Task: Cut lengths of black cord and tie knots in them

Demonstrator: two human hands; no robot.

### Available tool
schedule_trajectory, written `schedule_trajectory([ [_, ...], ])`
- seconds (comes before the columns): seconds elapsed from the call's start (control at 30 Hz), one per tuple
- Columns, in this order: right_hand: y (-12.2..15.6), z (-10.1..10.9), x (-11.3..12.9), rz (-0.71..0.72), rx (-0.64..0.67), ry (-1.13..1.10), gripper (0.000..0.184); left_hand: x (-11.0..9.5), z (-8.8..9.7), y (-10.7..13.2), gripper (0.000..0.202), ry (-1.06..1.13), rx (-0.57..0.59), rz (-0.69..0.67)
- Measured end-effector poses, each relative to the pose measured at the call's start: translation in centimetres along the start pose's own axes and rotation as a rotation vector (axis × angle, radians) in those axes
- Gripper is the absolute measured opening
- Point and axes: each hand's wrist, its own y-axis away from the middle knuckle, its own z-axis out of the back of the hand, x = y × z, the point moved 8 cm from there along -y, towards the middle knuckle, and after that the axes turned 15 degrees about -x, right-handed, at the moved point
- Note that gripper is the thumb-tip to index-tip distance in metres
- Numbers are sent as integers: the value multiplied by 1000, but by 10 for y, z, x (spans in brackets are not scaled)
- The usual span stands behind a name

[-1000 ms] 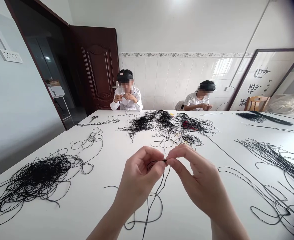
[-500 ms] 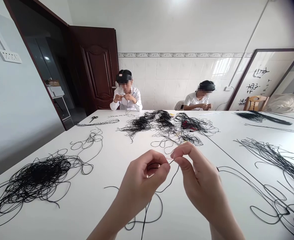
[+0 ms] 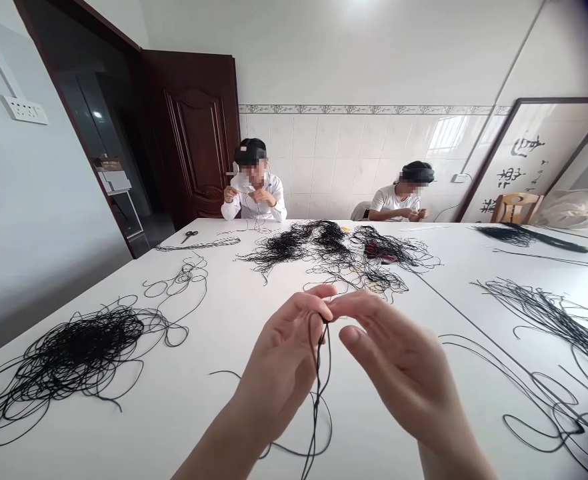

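Note:
My left hand (image 3: 280,363) pinches a thin black cord (image 3: 317,400) between thumb and fingertips, in front of me above the white table (image 3: 184,413). Strands hang down from the pinch, with a small loop beside the left thumb. My right hand (image 3: 401,363) is at the right of it, its index fingertip against the left fingertips at the top of the cord. The right thumb stands apart from its fingers, and no cord shows between them. Whether the right fingertip also touches the cord cannot be made out.
A tangled black cord heap (image 3: 84,347) lies at the left, and more cord piles (image 3: 324,243) at the table's far middle. A cord bundle (image 3: 559,320) spreads at the right. Scissors (image 3: 190,235) lie at the far left. Two co-workers (image 3: 254,190) sit opposite; another person is partly visible at right.
The cord, held between both hands before, now hangs from my left fingertips with a loop. My right thumb and index finger have parted, and the index finger has moved left against the left hand.

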Motion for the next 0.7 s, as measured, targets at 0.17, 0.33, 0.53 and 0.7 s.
schedule_trajectory([
  [0.17, 3, 2, 0, -11, -74, -15, 9, 12, 0, 3, 13, 26, -77, 101],
  [0.33, 5, 8, 0, -52, -106, 8, 8, 5, 2, 4, 9, -120, -103, -37],
  [0.53, 3, 14, 11, -15, -131, 76, 12, -18, 6, 9, 23, -490, -105, -295],
  [0.7, 4, 13, 10, -34, -92, 147, 13, -30, 5, 14, 12, -707, -188, -399],
])
